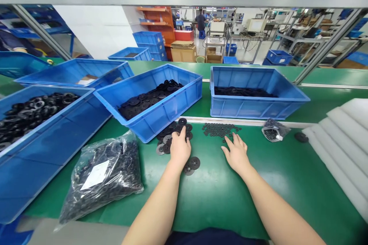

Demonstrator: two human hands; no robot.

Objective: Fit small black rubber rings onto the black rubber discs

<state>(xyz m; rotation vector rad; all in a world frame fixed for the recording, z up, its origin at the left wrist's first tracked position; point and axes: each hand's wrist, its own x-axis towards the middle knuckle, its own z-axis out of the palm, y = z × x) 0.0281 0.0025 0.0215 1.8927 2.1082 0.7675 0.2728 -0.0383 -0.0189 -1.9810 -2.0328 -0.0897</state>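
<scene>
My left hand (180, 148) reaches over a pile of flat black discs (168, 138), its fingers apart and touching or just above them. Two more black discs (194, 163) lie overlapping on the green table beside my left wrist. My right hand (237, 154) is spread open, with its fingertips at the near edge of a patch of small black rings (220, 129). Nothing shows in its grasp. Whether the fingertips touch a ring I cannot tell.
Blue bins of black discs (184, 103) (244, 109) stand behind the piles. Another blue bin (54, 138) with black rings is at left. A large clear bag (115, 176) of black parts, a small bag (273, 130) and white foam sheets (345, 134) lie on the green table (218, 203).
</scene>
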